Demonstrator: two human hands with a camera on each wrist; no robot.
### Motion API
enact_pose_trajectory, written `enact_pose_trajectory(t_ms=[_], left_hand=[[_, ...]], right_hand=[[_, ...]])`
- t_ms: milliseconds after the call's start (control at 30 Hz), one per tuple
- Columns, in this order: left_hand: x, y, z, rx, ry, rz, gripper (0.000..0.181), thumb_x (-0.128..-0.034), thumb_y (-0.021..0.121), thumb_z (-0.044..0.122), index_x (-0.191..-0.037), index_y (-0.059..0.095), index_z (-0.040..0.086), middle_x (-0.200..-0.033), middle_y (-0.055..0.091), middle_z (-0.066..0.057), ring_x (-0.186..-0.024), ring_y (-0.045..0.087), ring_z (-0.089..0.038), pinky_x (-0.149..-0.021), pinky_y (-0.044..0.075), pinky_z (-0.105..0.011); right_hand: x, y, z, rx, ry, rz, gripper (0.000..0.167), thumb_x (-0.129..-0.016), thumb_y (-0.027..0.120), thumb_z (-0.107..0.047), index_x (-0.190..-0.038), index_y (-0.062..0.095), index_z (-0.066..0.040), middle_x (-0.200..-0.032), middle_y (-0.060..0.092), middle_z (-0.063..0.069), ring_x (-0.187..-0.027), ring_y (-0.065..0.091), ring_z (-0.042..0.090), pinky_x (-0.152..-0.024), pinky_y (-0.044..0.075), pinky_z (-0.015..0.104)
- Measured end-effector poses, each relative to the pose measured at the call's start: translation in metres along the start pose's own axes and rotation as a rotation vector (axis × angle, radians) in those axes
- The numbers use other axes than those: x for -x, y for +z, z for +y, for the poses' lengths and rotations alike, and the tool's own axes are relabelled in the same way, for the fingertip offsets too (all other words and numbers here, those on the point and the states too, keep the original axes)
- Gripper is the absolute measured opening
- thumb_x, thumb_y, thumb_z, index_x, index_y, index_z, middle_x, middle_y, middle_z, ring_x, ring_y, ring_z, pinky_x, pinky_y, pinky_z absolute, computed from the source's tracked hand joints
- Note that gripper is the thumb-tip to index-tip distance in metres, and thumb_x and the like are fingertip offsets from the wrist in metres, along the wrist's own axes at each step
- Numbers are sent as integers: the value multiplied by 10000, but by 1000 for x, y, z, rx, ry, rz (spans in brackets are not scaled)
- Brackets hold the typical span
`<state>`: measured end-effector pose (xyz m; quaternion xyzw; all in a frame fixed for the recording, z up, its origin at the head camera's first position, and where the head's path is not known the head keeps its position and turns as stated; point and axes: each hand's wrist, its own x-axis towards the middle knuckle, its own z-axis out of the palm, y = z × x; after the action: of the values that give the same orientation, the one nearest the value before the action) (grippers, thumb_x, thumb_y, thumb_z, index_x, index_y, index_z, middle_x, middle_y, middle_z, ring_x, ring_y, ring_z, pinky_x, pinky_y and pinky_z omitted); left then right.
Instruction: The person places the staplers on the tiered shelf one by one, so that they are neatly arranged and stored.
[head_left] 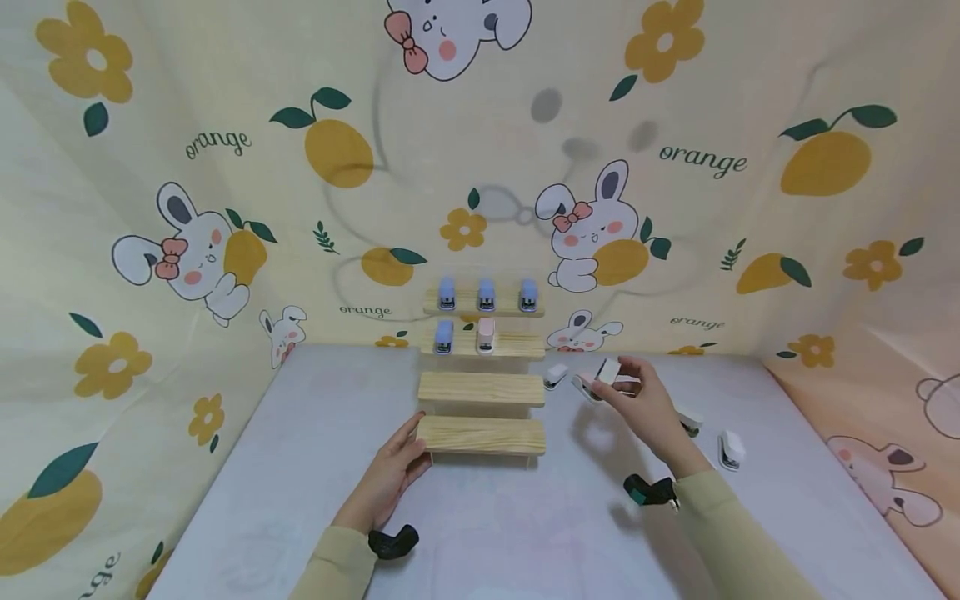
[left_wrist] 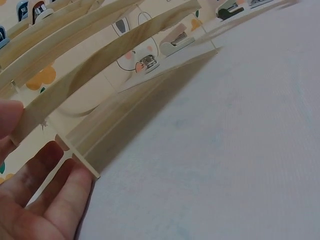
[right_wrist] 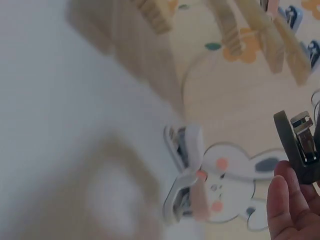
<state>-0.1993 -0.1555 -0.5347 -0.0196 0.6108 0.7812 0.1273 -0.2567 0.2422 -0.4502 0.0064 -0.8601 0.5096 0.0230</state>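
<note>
A wooden stepped shelf (head_left: pixel 480 435) stands mid-table, and my left hand (head_left: pixel 393 467) grips the left end of its lowest step. In the left wrist view the thumb (left_wrist: pixel 9 117) lies against that board's end, with fingers beside the side support. My right hand (head_left: pixel 641 408) holds a small stapler (head_left: pixel 607 371) above the table, right of the shelf. Seen from the right wrist, the held stapler (right_wrist: pixel 295 145) looks dark green-grey with a metal mechanism. Just below that hand, a pale stapler (head_left: pixel 585 387) lies on the table beside another stapler (head_left: pixel 555 377).
Three blue staplers (head_left: pixel 487 294) line the top step. One blue stapler (head_left: pixel 444 336) and a pink stapler (head_left: pixel 486 335) sit on the second step. To the right of my right hand lie a stapler (head_left: pixel 690 422) and a white stapler (head_left: pixel 731 450). Patterned cloth (head_left: pixel 480 167) surrounds the table.
</note>
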Motion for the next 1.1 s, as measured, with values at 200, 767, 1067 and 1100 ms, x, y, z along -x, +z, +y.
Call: enact_pose_trajectory(t_ms=[200,767,1067,1100], left_hand=[[0,1,0,-6,5,-2,574,-1007,516,188,-1533,288,225,-1592,159,-127,-1357,366,-284,-1041,408,-364],[0,1,2,-21,-10,-5,577,-1009,513,202,-1536,279,225,-1594,139,-146,-1361,363,-293,-1070,373,-397],[1,2,3,-13,-20,2,582,-1011,510,194,-1540,269,219,-1595,136,-143,-1369,347,-303,-1073,369,-405],[1,2,3,-13,-19,2,583,-1011,511,197,-1541,268,218,-1595,137,-142,-1370,344,-303,-1074,369,-407]], right_hand=[[-4,11,-19,-54,-56,-16,796,-825,732,-476,-1414,338,-114,-1297,463,112,-1093,538,251,-821,533,341],[-21,51,-52,-173,-230,10,749,-835,750,-401,-1410,382,-94,-1339,472,73,-1086,541,222,-820,495,207],[-34,61,-66,-212,-242,-19,722,-836,737,-435,-1363,385,-90,-1339,504,81,-1085,547,208,-874,472,284],[-35,62,-67,-215,-245,-23,712,-837,739,-429,-1355,392,-85,-1335,510,83,-1083,543,214,-882,466,301]])
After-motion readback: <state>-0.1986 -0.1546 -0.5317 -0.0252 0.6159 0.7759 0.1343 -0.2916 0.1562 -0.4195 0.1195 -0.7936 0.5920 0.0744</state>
